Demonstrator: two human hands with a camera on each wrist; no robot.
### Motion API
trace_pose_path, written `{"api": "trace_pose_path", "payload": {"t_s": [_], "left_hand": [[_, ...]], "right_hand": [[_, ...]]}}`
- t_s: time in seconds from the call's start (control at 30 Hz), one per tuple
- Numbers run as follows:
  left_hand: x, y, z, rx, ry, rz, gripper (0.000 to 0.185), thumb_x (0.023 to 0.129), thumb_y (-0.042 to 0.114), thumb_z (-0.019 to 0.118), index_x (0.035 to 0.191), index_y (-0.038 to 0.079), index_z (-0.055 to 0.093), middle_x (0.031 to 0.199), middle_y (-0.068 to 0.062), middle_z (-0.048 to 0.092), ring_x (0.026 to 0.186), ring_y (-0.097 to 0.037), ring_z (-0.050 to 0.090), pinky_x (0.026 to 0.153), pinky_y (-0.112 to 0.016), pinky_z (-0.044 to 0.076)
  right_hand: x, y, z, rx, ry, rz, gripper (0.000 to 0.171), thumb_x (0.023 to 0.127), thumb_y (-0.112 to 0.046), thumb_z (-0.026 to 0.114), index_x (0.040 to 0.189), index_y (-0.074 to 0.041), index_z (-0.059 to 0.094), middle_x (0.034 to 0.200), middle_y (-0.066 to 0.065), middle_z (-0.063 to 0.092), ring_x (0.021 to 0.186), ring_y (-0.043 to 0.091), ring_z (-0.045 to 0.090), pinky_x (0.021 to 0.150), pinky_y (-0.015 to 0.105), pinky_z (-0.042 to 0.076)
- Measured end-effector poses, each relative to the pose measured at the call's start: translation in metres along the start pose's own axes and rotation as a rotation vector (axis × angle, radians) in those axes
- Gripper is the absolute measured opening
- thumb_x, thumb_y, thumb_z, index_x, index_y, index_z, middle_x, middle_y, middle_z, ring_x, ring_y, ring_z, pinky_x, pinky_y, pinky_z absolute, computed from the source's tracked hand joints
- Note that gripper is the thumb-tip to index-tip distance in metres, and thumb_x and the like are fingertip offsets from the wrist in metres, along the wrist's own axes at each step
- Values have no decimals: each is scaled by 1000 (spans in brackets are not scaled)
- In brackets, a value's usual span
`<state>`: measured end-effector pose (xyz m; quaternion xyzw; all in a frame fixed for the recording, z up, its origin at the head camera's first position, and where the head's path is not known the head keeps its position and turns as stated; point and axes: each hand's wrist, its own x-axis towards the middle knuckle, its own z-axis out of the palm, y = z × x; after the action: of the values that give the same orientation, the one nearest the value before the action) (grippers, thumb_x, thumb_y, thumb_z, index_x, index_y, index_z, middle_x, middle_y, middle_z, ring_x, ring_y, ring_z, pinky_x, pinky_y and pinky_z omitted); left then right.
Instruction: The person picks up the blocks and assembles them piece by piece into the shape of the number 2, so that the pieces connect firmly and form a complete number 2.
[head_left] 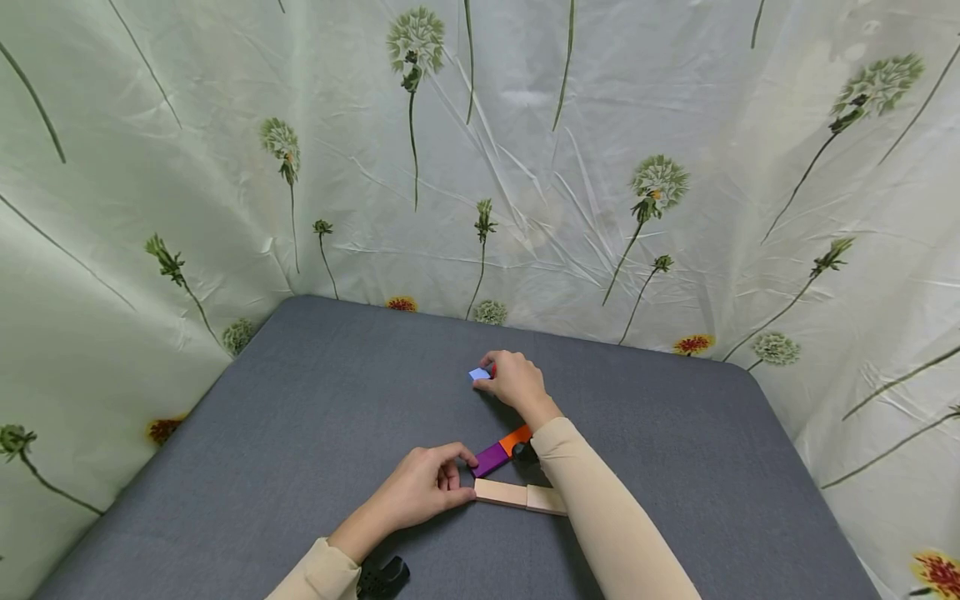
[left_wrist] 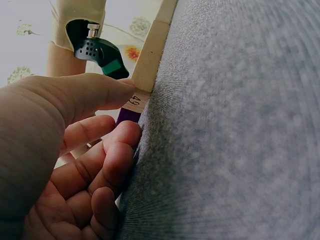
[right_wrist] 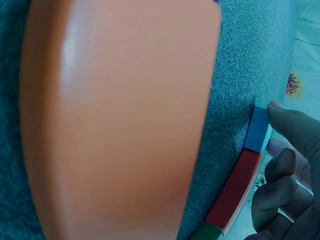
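Note:
My left hand (head_left: 420,487) pinches the corner where a purple block (head_left: 491,459) meets a pale wooden block (head_left: 501,492), thumb on the wood and index finger on the purple. The wooden block's end, marked 49, shows in the left wrist view beside the purple block (left_wrist: 128,116). Farther back, my right hand (head_left: 516,379) holds a blue block (head_left: 480,375) between thumb and finger. In the right wrist view the blue block (right_wrist: 257,129) abuts a red block (right_wrist: 234,190), with a green block (right_wrist: 206,232) behind it.
An orange block (head_left: 515,438) touches the purple one and looms large near the right wrist camera. A second wooden block (head_left: 546,500) continues the pale row, partly behind my right sleeve. A black wrist device (head_left: 384,577) sits at my left wrist. Floral cloth hangs behind the grey table (head_left: 337,400).

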<state>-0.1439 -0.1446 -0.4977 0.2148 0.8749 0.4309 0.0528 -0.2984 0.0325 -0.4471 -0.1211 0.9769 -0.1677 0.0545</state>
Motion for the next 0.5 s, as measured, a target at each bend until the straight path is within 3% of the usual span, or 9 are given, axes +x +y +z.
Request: {"api": "trace_pose_path", "payload": {"t_s": [0.5], "left_hand": [[0, 0, 0, 4, -3, -3, 29, 90, 22, 89, 114, 17, 73, 71, 14, 60, 58, 5, 51, 55, -19, 45]], "right_hand": [[2, 0, 2, 25, 1, -2, 37, 96, -40, 82, 127, -21, 75, 99, 3, 74, 75, 18, 64, 64, 35, 50]]}}
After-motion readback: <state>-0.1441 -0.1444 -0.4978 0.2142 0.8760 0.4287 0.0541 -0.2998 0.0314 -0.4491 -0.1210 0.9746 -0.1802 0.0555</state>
